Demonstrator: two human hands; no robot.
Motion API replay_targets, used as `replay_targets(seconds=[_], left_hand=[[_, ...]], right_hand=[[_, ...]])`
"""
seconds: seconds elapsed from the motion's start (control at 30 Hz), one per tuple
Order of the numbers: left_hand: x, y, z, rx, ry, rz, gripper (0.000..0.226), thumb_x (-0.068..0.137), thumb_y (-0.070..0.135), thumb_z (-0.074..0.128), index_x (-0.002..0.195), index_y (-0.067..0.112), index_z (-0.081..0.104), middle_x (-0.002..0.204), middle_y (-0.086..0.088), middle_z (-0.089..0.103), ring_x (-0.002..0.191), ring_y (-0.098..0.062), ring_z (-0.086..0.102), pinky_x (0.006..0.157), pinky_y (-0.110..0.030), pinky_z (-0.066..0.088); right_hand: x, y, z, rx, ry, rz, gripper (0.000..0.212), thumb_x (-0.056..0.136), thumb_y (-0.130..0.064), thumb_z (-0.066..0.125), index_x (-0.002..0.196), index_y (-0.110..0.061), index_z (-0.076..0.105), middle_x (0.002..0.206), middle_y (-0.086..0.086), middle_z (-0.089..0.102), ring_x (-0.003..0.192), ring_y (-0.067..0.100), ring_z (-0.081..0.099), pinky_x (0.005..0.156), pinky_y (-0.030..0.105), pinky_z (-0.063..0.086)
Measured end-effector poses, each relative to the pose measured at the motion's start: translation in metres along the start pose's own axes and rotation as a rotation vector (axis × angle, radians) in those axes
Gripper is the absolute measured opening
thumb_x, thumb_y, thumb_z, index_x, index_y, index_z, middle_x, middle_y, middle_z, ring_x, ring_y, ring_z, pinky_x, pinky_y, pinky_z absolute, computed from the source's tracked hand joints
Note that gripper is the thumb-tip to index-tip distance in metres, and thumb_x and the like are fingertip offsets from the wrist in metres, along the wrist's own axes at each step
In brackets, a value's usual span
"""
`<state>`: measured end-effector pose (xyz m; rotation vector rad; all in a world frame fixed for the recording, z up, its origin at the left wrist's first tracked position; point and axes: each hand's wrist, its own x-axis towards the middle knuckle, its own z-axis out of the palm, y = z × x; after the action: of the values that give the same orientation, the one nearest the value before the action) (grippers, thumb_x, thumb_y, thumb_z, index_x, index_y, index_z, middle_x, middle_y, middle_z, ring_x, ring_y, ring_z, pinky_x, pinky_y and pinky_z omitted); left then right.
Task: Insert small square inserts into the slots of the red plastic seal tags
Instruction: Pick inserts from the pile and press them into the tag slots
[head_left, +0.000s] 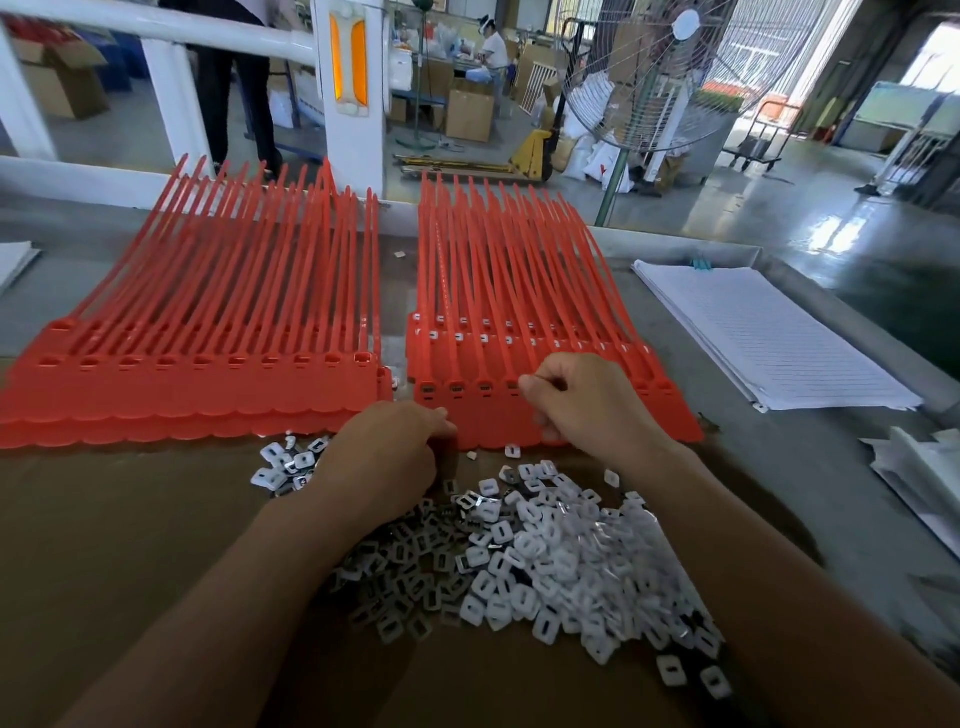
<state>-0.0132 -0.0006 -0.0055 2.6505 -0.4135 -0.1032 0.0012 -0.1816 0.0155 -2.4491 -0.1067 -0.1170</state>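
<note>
Two stacks of red plastic seal tags lie on the table, a left stack (197, 384) with empty slots and a right stack (498, 410) whose rear rows hold white inserts. A heap of small white square inserts (530, 561) lies in front. My right hand (587, 405) rests on the front row of the right stack, its fingers curled, pinching something small at a slot. The insert itself is hidden by the fingertips. My left hand (389, 452) sits with curled fingers at the near edge of the right stack, above the heap. Its grip is hidden.
A few inserts (288, 465) lie apart at the left of the heap. A stack of lined white paper sheets (769, 338) lies at the right, more white sheets (919, 467) at the far right edge. A white rail (156, 31) and a fan (670, 78) stand beyond the table.
</note>
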Motion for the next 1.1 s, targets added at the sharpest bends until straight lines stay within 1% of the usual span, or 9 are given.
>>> replay_targets(seconds=[0.13,0.23,0.3,0.4,0.47,0.7,0.93,1.0,1.1], left_hand=[[0.001,0.000,0.001,0.005,0.009,0.009,0.060,0.081,-0.005,0.039,0.131,0.026,0.047,0.143,0.012,0.037,0.134,-0.014,0.030,0.111,-0.031,0.023],[0.000,-0.001,0.002,-0.012,0.019,0.016,0.060,0.079,-0.007,0.039,0.130,0.025,0.049,0.142,0.011,0.039,0.133,-0.014,0.031,0.111,-0.032,0.023],[-0.001,-0.001,0.002,-0.023,0.031,0.020,0.059,0.080,-0.007,0.039,0.129,0.023,0.050,0.141,0.010,0.040,0.133,-0.013,0.032,0.111,-0.030,0.023],[-0.001,-0.001,0.003,-0.022,0.034,0.021,0.057,0.081,-0.006,0.039,0.129,0.023,0.050,0.141,0.010,0.041,0.133,-0.013,0.032,0.111,-0.030,0.023],[-0.001,-0.001,0.003,-0.018,0.030,0.016,0.057,0.081,-0.004,0.040,0.129,0.024,0.050,0.141,0.010,0.041,0.132,-0.013,0.033,0.111,-0.030,0.024],[-0.003,0.000,0.003,-0.024,0.047,0.016,0.055,0.081,-0.003,0.042,0.128,0.024,0.051,0.140,0.012,0.042,0.131,-0.012,0.035,0.109,-0.028,0.025],[-0.002,0.000,0.004,-0.025,0.038,0.000,0.055,0.080,-0.003,0.041,0.128,0.023,0.051,0.140,0.011,0.042,0.131,-0.012,0.034,0.110,-0.030,0.025],[-0.002,0.000,0.004,-0.020,0.036,0.003,0.055,0.081,-0.003,0.041,0.128,0.023,0.051,0.140,0.011,0.041,0.131,-0.012,0.034,0.110,-0.030,0.025],[-0.002,0.000,0.003,-0.020,0.040,0.010,0.056,0.080,-0.004,0.041,0.128,0.022,0.051,0.140,0.011,0.041,0.132,-0.011,0.033,0.111,-0.030,0.025]], right_hand=[[0.014,0.010,-0.004,-0.009,0.051,0.039,0.017,0.085,-0.016,0.061,0.069,-0.009,0.060,0.062,0.004,0.068,0.056,0.013,0.067,0.063,0.032,0.058],[0.021,0.015,-0.006,-0.081,0.115,-0.017,0.018,0.081,-0.021,0.067,0.067,-0.011,0.063,0.057,-0.005,0.063,0.056,0.010,0.062,0.061,0.025,0.052],[0.023,0.019,-0.005,-0.187,0.109,-0.094,0.019,0.086,-0.025,0.062,0.075,-0.010,0.066,0.064,-0.006,0.060,0.064,0.010,0.057,0.063,0.024,0.043],[0.021,0.024,-0.002,-0.320,0.049,-0.205,0.019,0.092,-0.024,0.054,0.088,-0.010,0.067,0.083,0.002,0.065,0.078,0.018,0.058,0.072,0.030,0.045],[0.017,0.026,-0.001,-0.452,0.014,-0.284,0.019,0.091,-0.025,0.054,0.097,-0.016,0.069,0.094,0.000,0.064,0.087,0.016,0.057,0.077,0.028,0.044],[0.011,0.030,0.001,-0.587,-0.049,-0.388,0.026,0.095,-0.027,0.045,0.110,-0.019,0.065,0.104,-0.002,0.060,0.097,0.015,0.056,0.080,0.032,0.049],[0.008,0.031,0.000,-0.518,-0.038,-0.346,0.023,0.090,-0.031,0.055,0.104,-0.021,0.070,0.097,-0.004,0.061,0.091,0.012,0.055,0.073,0.025,0.045],[0.012,0.028,0.000,-0.448,-0.025,-0.264,0.016,0.085,-0.028,0.062,0.096,-0.022,0.072,0.089,-0.009,0.059,0.086,0.010,0.055,0.073,0.024,0.043],[0.022,0.019,-0.004,-0.349,-0.137,-0.113,0.007,0.080,-0.023,0.069,0.086,-0.021,0.072,0.081,-0.014,0.058,0.084,0.008,0.056,0.082,0.029,0.047]])
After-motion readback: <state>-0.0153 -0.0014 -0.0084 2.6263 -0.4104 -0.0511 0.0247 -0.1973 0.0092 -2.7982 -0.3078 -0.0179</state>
